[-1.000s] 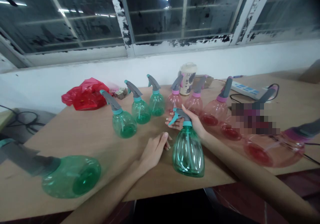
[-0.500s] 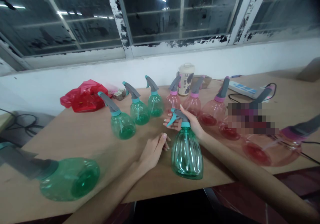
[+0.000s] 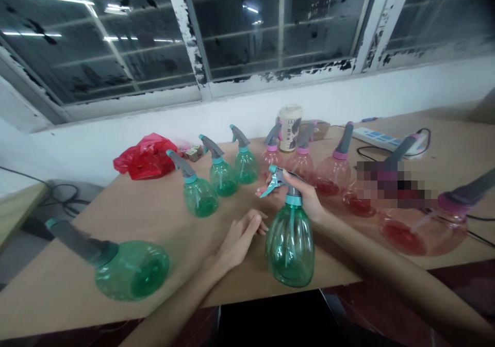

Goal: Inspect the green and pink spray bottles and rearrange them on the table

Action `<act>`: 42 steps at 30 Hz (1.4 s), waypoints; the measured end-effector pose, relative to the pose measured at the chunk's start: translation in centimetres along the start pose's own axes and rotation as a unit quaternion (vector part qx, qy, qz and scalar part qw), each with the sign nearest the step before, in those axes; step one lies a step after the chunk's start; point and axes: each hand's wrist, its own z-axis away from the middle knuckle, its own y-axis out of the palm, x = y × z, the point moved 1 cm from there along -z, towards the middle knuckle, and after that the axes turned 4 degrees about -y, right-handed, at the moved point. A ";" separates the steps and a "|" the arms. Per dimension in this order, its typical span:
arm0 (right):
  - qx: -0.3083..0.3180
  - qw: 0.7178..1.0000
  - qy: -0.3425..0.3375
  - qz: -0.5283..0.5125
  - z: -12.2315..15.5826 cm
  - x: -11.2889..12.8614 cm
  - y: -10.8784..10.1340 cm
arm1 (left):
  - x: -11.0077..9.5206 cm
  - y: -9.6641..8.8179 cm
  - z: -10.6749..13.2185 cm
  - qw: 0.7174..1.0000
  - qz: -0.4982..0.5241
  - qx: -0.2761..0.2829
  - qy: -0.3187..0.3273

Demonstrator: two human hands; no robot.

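Note:
A clear green spray bottle (image 3: 291, 246) with a grey and turquoise trigger head is held up near the table's front edge. My right hand (image 3: 307, 195) is closed around its head and neck, thumb on the grey top and fingers behind the trigger. To the left of the bottle, my left hand (image 3: 242, 236) is half open with loosely bent fingers and nothing visible in it. Its fingertips are close to the bottle, and contact cannot be made out. Another green spray bottle (image 3: 133, 270) stands at the front left, beyond my left forearm.
Several green spray bottles, one nearest (image 3: 201, 197), form a row at left; several pink ones (image 3: 332, 174) stand at right. Behind are a red plastic bag (image 3: 147, 156), a paper cup (image 3: 289, 128) and a white power strip (image 3: 389, 141) with a black cable. A blurred patch covers part of the right side.
The view has shifted slightly, so the table things appear farther right. The held bottle has changed its tilt a little, and my right thumb lies on its head. My left hand remains beside it.

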 end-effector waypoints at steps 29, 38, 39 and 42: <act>0.167 0.842 -0.020 0.512 2.4 -3.8 11.1 | 2.6 -3.5 14.8 0.981 -0.008 -0.182 -0.069; 0.094 0.746 -0.134 0.645 0.8 -7.5 12.8 | 3.0 -2.4 20.4 0.972 -0.119 -0.193 -0.057; 0.098 0.731 -0.143 0.660 0.6 -7.8 13.1 | 3.0 -2.3 20.6 0.973 -0.123 -0.187 -0.060; 0.095 0.676 -0.173 0.710 0.0 -8.4 13.9 | 3.0 -1.9 21.0 0.976 -0.132 -0.160 -0.070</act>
